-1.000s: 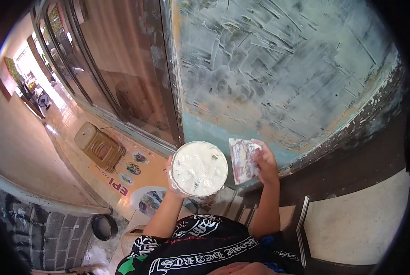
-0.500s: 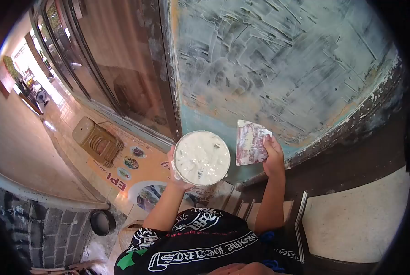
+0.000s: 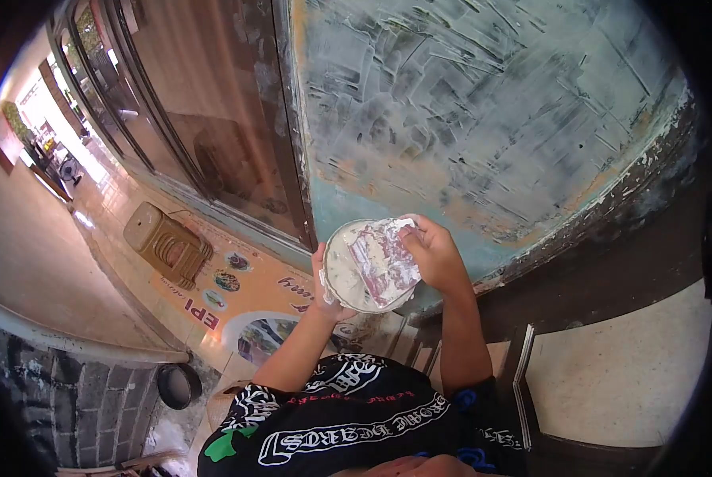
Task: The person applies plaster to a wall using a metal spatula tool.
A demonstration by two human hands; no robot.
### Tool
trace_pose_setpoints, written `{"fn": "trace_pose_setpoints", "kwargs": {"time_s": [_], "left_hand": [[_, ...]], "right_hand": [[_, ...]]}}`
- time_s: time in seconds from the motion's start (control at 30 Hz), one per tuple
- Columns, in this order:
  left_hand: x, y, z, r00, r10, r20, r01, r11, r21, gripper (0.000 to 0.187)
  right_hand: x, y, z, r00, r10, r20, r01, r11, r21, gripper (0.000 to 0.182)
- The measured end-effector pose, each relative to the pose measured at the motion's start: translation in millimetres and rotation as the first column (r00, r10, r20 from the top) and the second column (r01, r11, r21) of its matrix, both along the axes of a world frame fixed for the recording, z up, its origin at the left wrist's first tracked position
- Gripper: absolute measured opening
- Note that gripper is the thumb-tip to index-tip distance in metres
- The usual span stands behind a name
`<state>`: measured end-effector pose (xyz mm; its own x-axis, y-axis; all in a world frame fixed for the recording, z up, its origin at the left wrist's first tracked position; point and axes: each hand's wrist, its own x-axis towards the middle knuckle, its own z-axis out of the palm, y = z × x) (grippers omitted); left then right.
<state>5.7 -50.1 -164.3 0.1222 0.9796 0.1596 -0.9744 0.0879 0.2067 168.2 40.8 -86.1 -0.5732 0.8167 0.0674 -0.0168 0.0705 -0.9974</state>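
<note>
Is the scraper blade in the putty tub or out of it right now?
In it: the scraper, held by the right hand, lies across the tub's white putty, which the left hand holds.

Black shirt [image 3: 348,421]; white lettering; bare forearms

Left hand [image 3: 322,290] mostly hidden under the tub [image 3: 341,274], only thumb and palm edge show. Scraper [image 3: 384,261] blade covers much of the tub's white filler; its handle is buried in the right hand [image 3: 435,256]. Black lens border cuts off the wall [image 3: 491,103] at top and right, and the floor print [image 3: 213,306] is too small to read fully.
</note>
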Motion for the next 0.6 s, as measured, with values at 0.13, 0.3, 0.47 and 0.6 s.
{"fn": "trace_pose_setpoints", "kwargs": {"time_s": [0.13,0.3,0.47,0.6], "left_hand": [[-2,1,-1,0.997,0.041,-0.070,-0.042,0.999,-0.025,0.082],[-7,0,2,0.998,-0.057,-0.025,0.056,0.998,-0.028,0.086],[-7,4,2,0.994,-0.112,0.013,0.112,0.994,-0.002,0.081],[-5,5,-1,0.984,-0.175,0.030,0.176,0.984,-0.034,0.079]], "right_hand": [[-6,-2,8,0.999,0.001,0.042,0.000,1.000,-0.020,0.024],[-5,12,10,0.991,0.012,0.136,-0.018,0.999,0.039,0.024],[-9,24,18,0.967,0.162,0.196,-0.201,0.960,0.197,0.028],[-14,22,40,0.967,0.208,0.143,-0.228,0.964,0.137,0.028]]}}
